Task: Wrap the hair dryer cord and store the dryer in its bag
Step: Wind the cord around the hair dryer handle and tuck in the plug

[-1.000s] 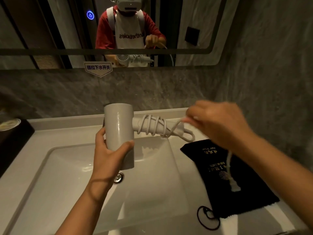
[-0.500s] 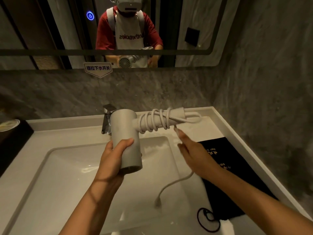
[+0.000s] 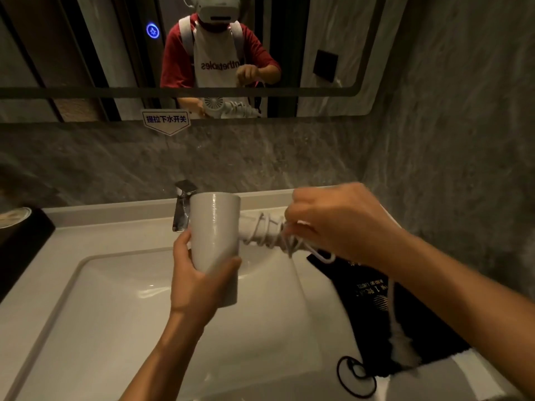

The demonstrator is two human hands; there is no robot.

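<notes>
Dryer (image 3: 215, 241): grey barrel held upright above the sink (image 3: 115, 314), handle pointing right.
Left hand (image 3: 197, 282): fingers and thumb closed round the barrel's lower half.
Cord (image 3: 263, 231): white, coiled in several turns on the handle; a small loop sticks out below the right hand.
Right hand (image 3: 341, 224): over the handle's end, fingertips pinched on the cord at the last turns; the exact grip is hidden by the knuckles.
Plug (image 3: 401, 347): hangs blurred below the right forearm, in front of the bag.
Bag (image 3: 373, 311): black, gold print, flat on the counter right of the sink; partly covered by the forearm.
Tap (image 3: 182, 206): mostly behind the barrel.
Black loop (image 3: 357, 374): on the counter at the bag's near-left corner.
</notes>
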